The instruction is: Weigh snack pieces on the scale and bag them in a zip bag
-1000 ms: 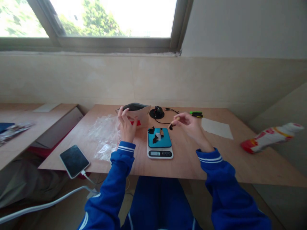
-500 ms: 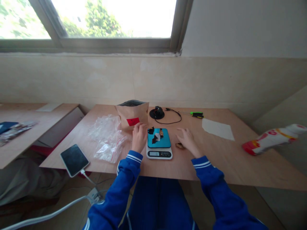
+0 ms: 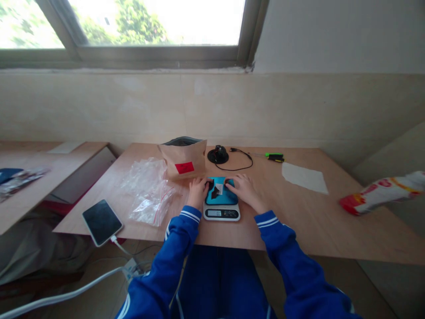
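A small kitchen scale (image 3: 221, 213) with a teal platform stands near the table's front edge. Dark dried pieces (image 3: 215, 192) and a small white scrap lie on the platform. My left hand (image 3: 198, 192) rests at the platform's left edge, its fingers curled round a dark piece at the far left corner. My right hand (image 3: 242, 190) lies at the right edge with its fingers stretched flat onto the platform's far right corner. A brown paper bag (image 3: 184, 160) with a red label stands open just behind my left hand.
Clear zip bags (image 3: 146, 188) lie left of the scale, and a phone (image 3: 101, 221) on a cable sits at the table's left corner. Behind are a black round device (image 3: 218, 155) with a cord, a green tool (image 3: 274, 156) and white paper (image 3: 304, 178). A red-white packet (image 3: 381, 190) lies right.
Both hands came down from the air to the table and then closed in on the scale's platform from either side. My right hand put down the small piece it held.
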A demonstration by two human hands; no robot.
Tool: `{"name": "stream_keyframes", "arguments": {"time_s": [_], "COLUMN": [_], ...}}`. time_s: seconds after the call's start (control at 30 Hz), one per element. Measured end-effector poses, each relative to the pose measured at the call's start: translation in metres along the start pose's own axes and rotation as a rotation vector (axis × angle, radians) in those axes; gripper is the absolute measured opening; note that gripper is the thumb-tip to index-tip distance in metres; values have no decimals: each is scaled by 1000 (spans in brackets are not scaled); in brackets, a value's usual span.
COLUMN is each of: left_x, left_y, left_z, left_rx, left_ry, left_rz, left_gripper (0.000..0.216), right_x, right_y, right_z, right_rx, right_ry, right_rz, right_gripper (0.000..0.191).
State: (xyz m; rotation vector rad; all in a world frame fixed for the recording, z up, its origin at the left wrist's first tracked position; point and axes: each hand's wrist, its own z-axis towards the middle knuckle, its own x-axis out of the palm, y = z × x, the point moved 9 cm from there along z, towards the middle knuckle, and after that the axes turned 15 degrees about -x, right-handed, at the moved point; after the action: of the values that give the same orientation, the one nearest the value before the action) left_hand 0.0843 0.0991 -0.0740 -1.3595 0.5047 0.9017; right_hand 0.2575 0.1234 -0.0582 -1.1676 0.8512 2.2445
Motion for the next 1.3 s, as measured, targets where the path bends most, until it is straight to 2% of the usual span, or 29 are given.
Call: {"name": "stream_keyframes", "arguments": {"time_s": [0.2, 0.3, 0.37, 0.53, 0.7, 0.8, 0.9, 1.13, 1.3], "left_x": [10, 19, 22, 9, -17, -21, -21, -18, -25], "left_y": [-10, -14, -15, -7, 37, 61, 75, 73, 73], "left_z": [-17, -24, -26, -23, -33, -43, -49, -52, -52], "left_rx": [48, 84, 95, 67, -33, -72, -127, -128, -140], "left_ry": [97, 135, 125, 6, -180, -214, -223, -219, -242], "left_rz": [-33, 50, 97, 24, -246, -254, -209, -123, -143], "left_gripper": [25, 42, 43, 23, 15, 13, 13, 15, 7], "right_x": [-22, -27, -29, -24, -21, -21, -23, -19, -19], "right_y": [-46, -64, -69, -65, -66, -65, -62, -53, -47], "right_z": [-35, -55, -66, -79, -92, -100, -107, -110, -111], "right_rx": [160, 230, 251, 230, 231, 234, 244, 230, 241], "right_ry": [-225, -269, -259, -185, -188, -198, -247, -253, -244], "right_rz": [239, 241, 196, 113, 61, -29, -130, -174, -162], "right_gripper": [29, 30, 29, 28, 29, 33, 36, 37, 42]}}
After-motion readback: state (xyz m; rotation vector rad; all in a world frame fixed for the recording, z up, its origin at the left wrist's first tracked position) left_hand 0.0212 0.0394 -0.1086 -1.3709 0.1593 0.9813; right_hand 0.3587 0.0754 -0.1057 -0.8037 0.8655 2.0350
